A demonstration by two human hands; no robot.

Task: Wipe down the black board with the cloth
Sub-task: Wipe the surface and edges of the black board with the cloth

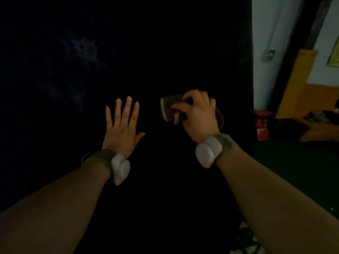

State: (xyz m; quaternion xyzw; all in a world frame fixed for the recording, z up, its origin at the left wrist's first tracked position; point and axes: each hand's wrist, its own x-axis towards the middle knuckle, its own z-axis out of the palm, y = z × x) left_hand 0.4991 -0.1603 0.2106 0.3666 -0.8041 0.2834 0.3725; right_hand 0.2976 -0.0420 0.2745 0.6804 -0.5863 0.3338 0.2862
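The black board [128, 52] stands upright and fills most of the view, with faint pale smudges at its upper left. My left hand [122, 125] lies flat against the board with fingers straight and spread. To its right, my right hand [199, 114] grips a bunched brownish cloth [171, 109] with a pale edge and holds it against the board. A bit of the cloth also sticks out behind the hand's right side. Both wrists wear grey bands with white pods.
The board's right edge [252, 88] runs vertically. Beyond it are a pale wall [271, 24], a leaning yellow panel [295, 79], a red box [263, 123] on the floor, and a dark green floor [293, 171].
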